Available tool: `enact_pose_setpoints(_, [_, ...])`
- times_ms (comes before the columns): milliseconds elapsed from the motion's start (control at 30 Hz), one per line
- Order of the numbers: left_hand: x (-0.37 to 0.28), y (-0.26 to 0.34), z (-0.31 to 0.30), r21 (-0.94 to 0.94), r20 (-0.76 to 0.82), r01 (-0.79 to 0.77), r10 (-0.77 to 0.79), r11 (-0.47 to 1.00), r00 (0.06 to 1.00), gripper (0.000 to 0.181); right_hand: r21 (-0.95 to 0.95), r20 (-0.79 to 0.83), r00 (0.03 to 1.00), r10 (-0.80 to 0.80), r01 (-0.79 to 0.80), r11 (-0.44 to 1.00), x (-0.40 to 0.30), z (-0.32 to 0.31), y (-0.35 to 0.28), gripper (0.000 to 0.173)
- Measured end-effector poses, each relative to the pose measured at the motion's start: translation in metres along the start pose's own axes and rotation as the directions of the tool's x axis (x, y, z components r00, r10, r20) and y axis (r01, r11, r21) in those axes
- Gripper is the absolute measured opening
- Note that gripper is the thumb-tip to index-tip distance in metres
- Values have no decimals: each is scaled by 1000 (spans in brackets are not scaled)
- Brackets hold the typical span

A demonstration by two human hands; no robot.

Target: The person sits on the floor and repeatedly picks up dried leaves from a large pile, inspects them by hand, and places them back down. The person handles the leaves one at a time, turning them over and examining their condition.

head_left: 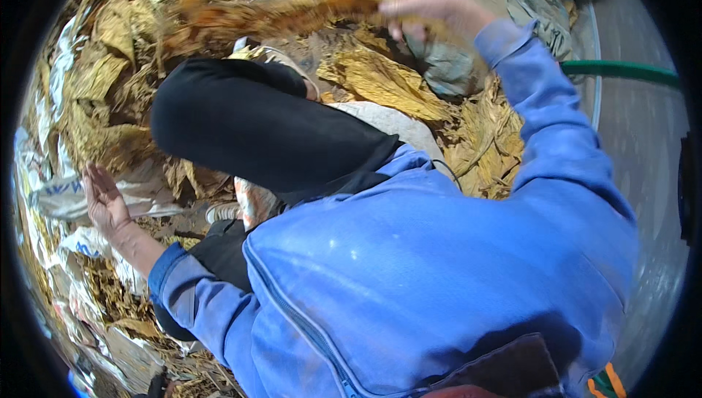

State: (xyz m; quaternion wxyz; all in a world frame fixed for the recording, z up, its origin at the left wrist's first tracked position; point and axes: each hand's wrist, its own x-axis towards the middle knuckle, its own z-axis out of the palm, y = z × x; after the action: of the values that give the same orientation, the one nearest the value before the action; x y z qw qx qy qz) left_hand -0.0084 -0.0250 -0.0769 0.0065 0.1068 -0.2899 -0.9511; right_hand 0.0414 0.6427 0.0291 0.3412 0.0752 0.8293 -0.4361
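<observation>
My right hand (425,8), blurred by motion, is closed on one end of a long bunch of brown dried leaves (285,14) at the top of the view. The bunch stretches leftward over the heap of yellow dried leaves (115,80). At the left, my left hand (107,203) has its fingers extended and holds nothing; it is beside a white plastic sack (148,200). A large yellow dried leaf (384,80) lies below my right hand, near a grey-green plastic bag (449,69).
My bent knee in black trousers (247,123) is between my hands. Green hoses or bars (620,69) cross a grey surface (647,178) at the right. White sacks with blue markings (82,241) and more leaves lie along the left. A shoe (224,212) is near the middle left.
</observation>
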Motion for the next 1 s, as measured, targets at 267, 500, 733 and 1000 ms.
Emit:
enact_pose_setpoints(267, [-6,-9,-19,205,-122,103,-79,973,989,28,704,307,865,398,-488,517,-7,83,289,23])
enact_pose_setpoints(500, [-8,-12,-26,223,-159,175,-142,959,977,25,741,430,832,352,-548,390,-28,82,306,28])
enact_pose_setpoints(733, [-8,-22,-24,302,-224,212,-147,929,963,26,-466,-242,909,340,-416,781,-1,109,343,38])
enact_pose_setpoints(1000, [-19,-34,-6,362,-253,196,-107,911,962,26,-442,-345,938,22,-183,878,9,138,312,33])
